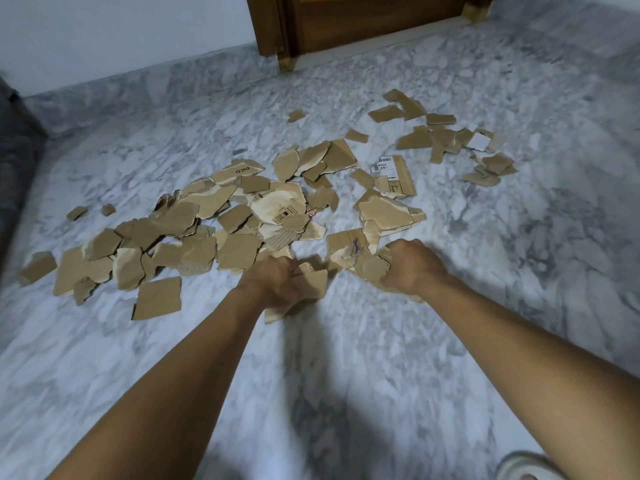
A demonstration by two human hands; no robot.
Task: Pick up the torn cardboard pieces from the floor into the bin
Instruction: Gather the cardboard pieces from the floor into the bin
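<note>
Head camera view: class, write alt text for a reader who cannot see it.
A person's left grip and right grip each clutch torn brown cardboard pieces over a grey-white marble floor. Many more pieces lie scattered beyond, towards a brown wooden door.

Home room: marble floor (346, 358), wooden door (363, 22).

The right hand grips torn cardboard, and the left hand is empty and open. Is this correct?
Not quite: the head view shows the left hand also gripping torn cardboard pieces, not empty and open. The right hand does grip torn cardboard.
</note>
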